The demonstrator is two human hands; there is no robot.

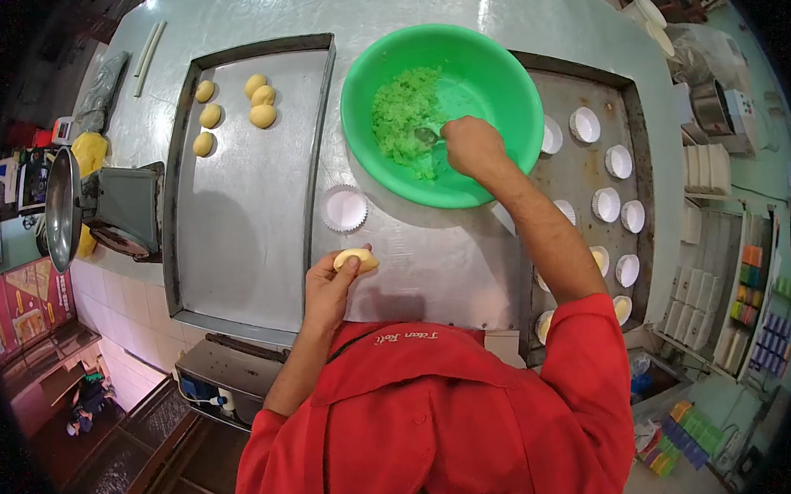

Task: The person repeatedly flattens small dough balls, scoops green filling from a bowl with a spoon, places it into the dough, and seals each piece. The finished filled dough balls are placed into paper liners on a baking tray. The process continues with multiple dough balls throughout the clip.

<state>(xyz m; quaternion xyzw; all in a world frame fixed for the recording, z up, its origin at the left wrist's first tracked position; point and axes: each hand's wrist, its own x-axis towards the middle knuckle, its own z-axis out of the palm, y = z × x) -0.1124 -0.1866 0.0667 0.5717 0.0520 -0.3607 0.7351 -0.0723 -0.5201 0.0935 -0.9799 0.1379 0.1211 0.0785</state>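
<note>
A yellow piece of dough [356, 260] lies pinched between the thumb and fingers of my left hand [331, 283], close to the table's front edge. My right hand [473, 144] is inside a green plastic basin [508, 90] and grips a metal spoon [426, 136], whose bowl touches a moist, shredded green filling [403, 107]. An upright white paper cup [345, 209] stands on the metal table just beyond my left hand. Several yellow dough balls [263, 116] rest at the far part of the left metal tray [249, 220].
A right metal tray [581, 172] holds several paper cups [606, 205], some with yellow dough [600, 260] in them; my right forearm partly covers it. Left of the left tray stands a weighing scale [125, 206] with a metal pan [63, 210]. Two thin sticks [149, 59] lie at the far left.
</note>
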